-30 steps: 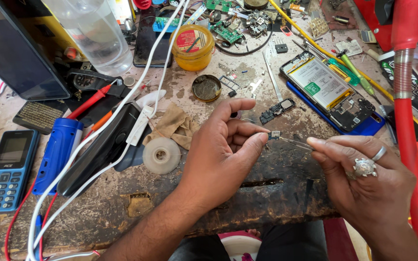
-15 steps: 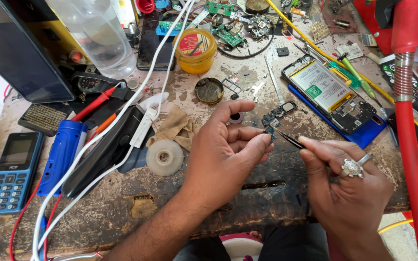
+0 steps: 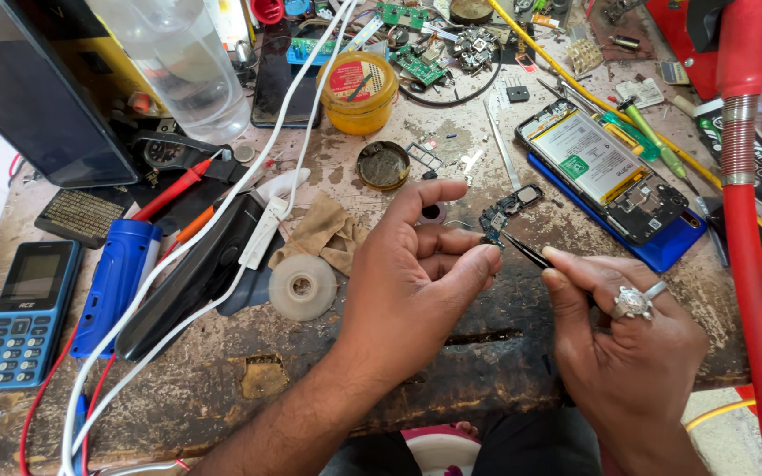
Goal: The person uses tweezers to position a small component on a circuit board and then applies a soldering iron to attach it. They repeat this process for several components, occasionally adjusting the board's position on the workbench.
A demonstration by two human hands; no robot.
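Holding a small circuit board (image 3: 503,214) between fingertips, my left hand (image 3: 416,278) has thumb up and fingers curled in, pinched shut on the part just above the scarred wooden bench (image 3: 487,353). Tweezers (image 3: 526,254) meet the board's lower edge; my right hand (image 3: 632,339), ring on one finger, is closed around them, tips pointing up-left. Board sits mid-frame, between both hands. Just behind it: a small round tin (image 3: 384,165) and a yellow tub (image 3: 359,91). To the right, an opened smartphone (image 3: 610,172) on a blue cover. Left of my hand, a tape roll (image 3: 302,286), crumpled cloth (image 3: 324,234), white cables (image 3: 257,194). Far left, a blue keypad phone (image 3: 24,313). Red hose (image 3: 747,264) runs down the right edge.
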